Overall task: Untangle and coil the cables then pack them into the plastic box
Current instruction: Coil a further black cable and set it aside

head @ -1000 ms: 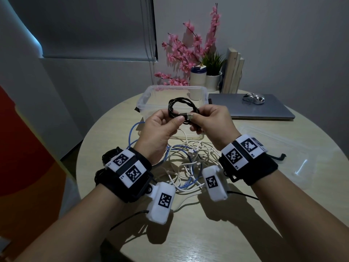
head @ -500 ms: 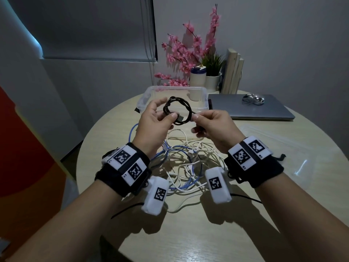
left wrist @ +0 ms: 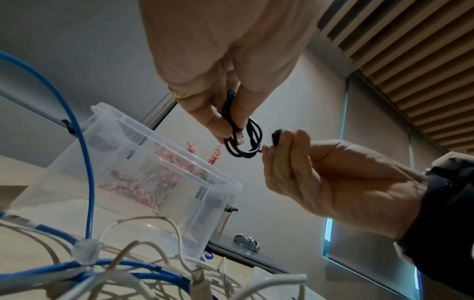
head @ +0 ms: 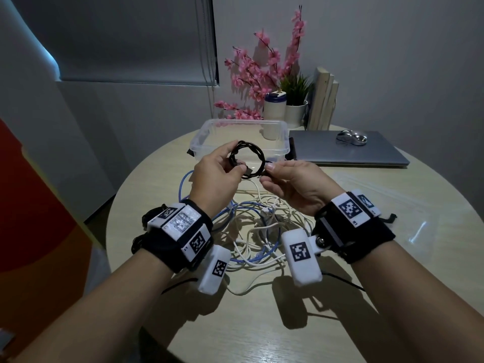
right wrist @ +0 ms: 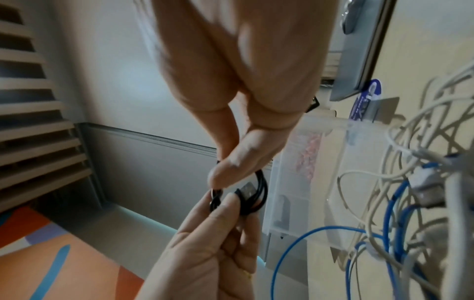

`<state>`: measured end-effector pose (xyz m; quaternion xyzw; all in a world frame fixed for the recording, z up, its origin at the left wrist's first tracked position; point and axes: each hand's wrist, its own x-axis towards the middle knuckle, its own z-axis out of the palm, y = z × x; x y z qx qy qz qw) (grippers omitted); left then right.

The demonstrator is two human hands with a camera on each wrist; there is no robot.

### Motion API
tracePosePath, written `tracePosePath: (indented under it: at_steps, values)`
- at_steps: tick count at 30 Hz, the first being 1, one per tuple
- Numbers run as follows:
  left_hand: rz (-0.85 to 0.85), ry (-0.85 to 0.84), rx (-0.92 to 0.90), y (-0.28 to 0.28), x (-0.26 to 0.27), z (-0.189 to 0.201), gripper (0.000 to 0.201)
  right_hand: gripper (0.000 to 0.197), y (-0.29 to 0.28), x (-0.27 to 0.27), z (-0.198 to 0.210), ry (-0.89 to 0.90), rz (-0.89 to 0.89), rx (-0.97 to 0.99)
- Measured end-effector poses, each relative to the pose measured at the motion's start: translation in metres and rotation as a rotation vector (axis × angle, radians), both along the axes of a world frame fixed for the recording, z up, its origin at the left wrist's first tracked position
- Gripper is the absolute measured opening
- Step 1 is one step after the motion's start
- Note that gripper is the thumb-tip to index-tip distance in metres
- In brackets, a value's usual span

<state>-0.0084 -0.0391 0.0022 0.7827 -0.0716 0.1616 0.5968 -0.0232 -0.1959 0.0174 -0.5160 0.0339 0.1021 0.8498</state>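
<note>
A black cable wound into a small coil hangs in the air just in front of the clear plastic box. My left hand pinches the coil's left side, with the USB plug sticking out by its thumb. My right hand pinches the cable's other end at the coil's right side. The left wrist view shows the coil between both hands, with the box behind. A tangle of white and blue cables lies on the table under my wrists.
The round wooden table holds a closed laptop with a mouse at the back right. A clear lid lies at the right. A flower vase, a potted plant and books stand behind the box.
The coil has stayed in front of the box. My right hand has shifted from the coil's front to its right side, and my left hand has taken a new grip on the left.
</note>
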Motion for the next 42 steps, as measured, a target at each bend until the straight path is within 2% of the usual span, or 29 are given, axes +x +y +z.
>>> tracePosePath:
  at_steps: [3, 6, 12, 18, 29, 34, 36, 39, 42]
  values:
    - [-0.042, 0.017, -0.048, -0.004, -0.004, -0.002, 0.047, 0.008, 0.002, 0.001, -0.002, 0.002, -0.023, 0.116]
    - [-0.116, 0.055, -0.170, -0.007, -0.007, -0.004, 0.046, 0.004, 0.005, 0.003, -0.003, -0.020, -0.075, 0.137]
    - [-0.195, 0.085, -0.316, -0.012, -0.012, -0.004, 0.040, 0.018, 0.009, 0.004, -0.008, -0.161, -0.238, -0.173]
    - [-0.182, 0.096, -0.305, -0.016, -0.011, -0.007, 0.034, 0.019, 0.015, 0.003, -0.010, -0.205, -0.252, -0.088]
    - [-0.141, 0.052, -0.315, -0.014, -0.012, -0.003, 0.037, 0.030, 0.013, 0.008, -0.009, -0.304, -0.342, -0.392]
    - [-0.141, 0.054, -0.312, -0.014, -0.013, -0.004, 0.036, 0.036, 0.013, 0.009, -0.008, -0.280, -0.275, -0.262]
    - [-0.126, 0.062, -0.327, -0.013, -0.012, -0.004, 0.035, 0.032, 0.011, 0.009, -0.007, -0.291, -0.227, -0.307]
    - [-0.111, 0.065, -0.353, -0.012, -0.011, -0.003, 0.035, 0.015, 0.009, 0.008, -0.007, -0.302, -0.197, -0.371]
    - [-0.109, 0.041, -0.346, -0.011, -0.012, -0.002, 0.033, 0.018, 0.008, 0.009, -0.008, -0.307, -0.207, -0.398]
